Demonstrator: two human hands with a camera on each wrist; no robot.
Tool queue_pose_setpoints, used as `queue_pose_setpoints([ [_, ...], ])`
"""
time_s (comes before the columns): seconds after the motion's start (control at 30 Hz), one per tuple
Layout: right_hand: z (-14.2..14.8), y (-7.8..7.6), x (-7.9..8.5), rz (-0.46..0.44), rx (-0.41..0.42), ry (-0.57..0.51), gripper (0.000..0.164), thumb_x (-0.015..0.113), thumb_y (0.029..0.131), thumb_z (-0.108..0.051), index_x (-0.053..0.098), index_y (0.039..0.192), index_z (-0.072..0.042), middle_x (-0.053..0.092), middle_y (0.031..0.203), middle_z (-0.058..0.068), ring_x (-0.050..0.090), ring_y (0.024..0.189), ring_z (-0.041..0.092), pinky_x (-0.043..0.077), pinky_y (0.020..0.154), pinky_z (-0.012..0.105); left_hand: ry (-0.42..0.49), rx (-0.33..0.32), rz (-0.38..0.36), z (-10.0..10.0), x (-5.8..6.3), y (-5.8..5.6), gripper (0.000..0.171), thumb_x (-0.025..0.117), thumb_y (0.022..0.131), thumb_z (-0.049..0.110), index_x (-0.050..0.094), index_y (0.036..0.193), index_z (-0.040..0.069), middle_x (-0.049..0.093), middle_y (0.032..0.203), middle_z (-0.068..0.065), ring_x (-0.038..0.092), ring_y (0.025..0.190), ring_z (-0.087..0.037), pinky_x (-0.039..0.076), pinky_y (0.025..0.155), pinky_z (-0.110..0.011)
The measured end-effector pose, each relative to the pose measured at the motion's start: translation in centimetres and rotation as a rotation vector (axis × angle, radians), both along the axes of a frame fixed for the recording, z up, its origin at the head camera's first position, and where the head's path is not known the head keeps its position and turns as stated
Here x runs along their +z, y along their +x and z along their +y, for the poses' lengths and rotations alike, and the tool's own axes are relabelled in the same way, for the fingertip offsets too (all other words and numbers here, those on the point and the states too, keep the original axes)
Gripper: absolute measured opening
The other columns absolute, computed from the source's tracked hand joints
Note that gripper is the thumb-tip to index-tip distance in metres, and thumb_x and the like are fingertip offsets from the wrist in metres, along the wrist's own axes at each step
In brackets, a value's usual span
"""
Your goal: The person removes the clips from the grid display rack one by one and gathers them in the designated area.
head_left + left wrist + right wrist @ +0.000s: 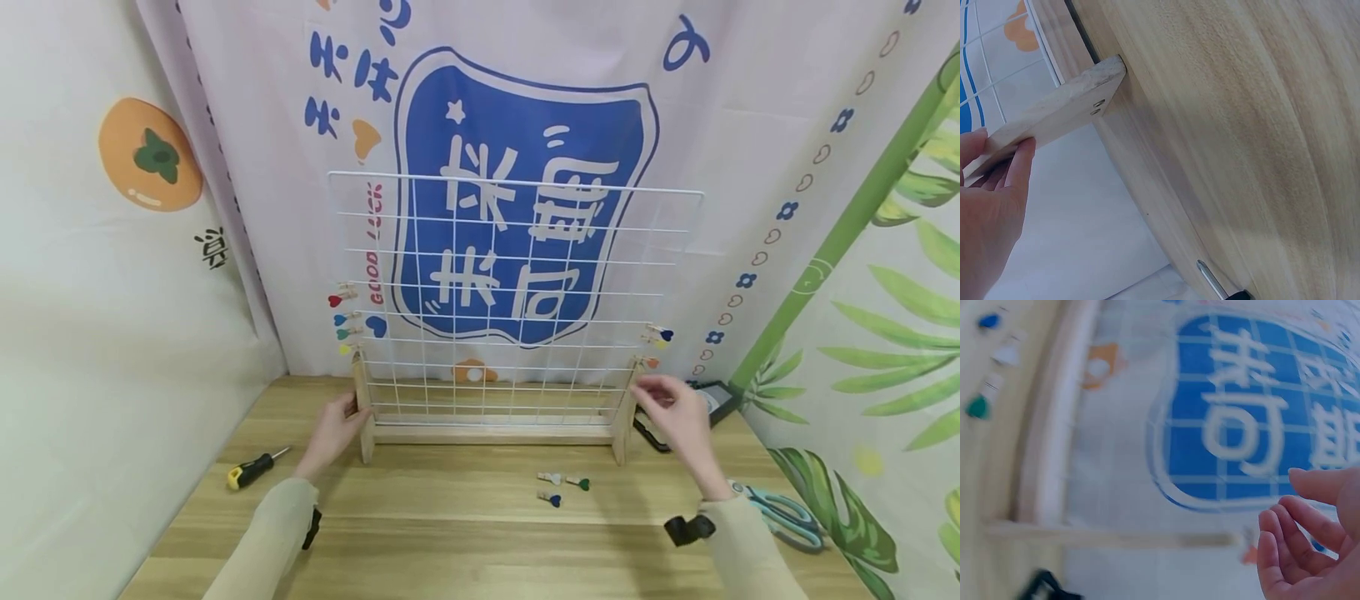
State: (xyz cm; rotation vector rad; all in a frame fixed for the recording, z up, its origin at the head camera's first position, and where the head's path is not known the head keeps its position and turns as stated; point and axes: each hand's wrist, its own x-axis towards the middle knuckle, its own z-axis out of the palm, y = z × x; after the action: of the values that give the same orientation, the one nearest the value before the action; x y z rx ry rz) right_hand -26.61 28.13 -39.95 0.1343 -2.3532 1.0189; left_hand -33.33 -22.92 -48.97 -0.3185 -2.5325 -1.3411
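Observation:
A white wire grid [517,182] stands upright in a wooden stand [495,436] on the table. My left hand [335,429] grips the stand's left post [1063,106], thumb on one side and fingers on the other. Beside the right post [624,417], my right hand [1310,544] has its fingers loosely bent, with nothing between thumb and fingertips. Small heart clips hang on the grid's edges: a red one [334,301] and others at left, a dark blue one [666,335] and others at right. White [551,478], green [582,483] and blue [553,500] clips lie in front.
A yellow-black screwdriver [251,472] lies at the left of the table. Light-blue-handled scissors [791,523] lie at the right edge. A black-edged item [720,400] is behind my right hand. Printed cloth [247,167] hangs behind the grid.

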Motion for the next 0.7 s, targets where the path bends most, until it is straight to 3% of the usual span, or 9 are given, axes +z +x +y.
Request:
queue_pose_setpoints([
  [0.2, 2.5, -0.6, 3.7, 0.033, -0.099, -0.092, 0.029, 0.069, 0.094, -0.023, 0.070, 0.112, 0.000, 0.073, 0.108, 0.020, 0.053, 0.076, -0.020, 0.046, 0.070, -0.002, 0.003, -0.005, -0.015, 0.0, 0.0, 0.0, 0.035, 0.059, 0.097, 0.001, 0.053, 0.126, -0.018, 0.059, 0.125, -0.039, 0.060, 0.120, -0.048, 0.054, 0.098, -0.049],
  [0.33, 3.6, -1.4, 5.1, 0.018, -0.152, -0.107, 0.036, 0.068, 0.095, -0.032, 0.070, 0.115, -0.002, 0.073, 0.110, 0.018, 0.052, 0.077, -0.021, 0.044, 0.071, -0.003, 0.006, -0.004, -0.012, -0.1, 0.1, -0.1, 0.035, 0.059, 0.097, 0.000, 0.053, 0.126, -0.018, 0.059, 0.125, -0.039, 0.060, 0.120, -0.048, 0.054, 0.098, -0.049],
  [0.7, 3.9, -3.2, 5.3, -0.039, -0.132, -0.037, 0.040, 0.064, 0.096, -0.036, 0.070, 0.115, -0.001, 0.073, 0.109, 0.023, 0.049, 0.071, -0.022, 0.043, 0.064, 0.000, 0.014, -0.019, -0.016, -0.1, -0.3, -0.2, 0.038, 0.059, 0.097, 0.003, 0.051, 0.129, -0.018, 0.059, 0.127, -0.038, 0.060, 0.119, -0.049, 0.054, 0.097, -0.050],
])
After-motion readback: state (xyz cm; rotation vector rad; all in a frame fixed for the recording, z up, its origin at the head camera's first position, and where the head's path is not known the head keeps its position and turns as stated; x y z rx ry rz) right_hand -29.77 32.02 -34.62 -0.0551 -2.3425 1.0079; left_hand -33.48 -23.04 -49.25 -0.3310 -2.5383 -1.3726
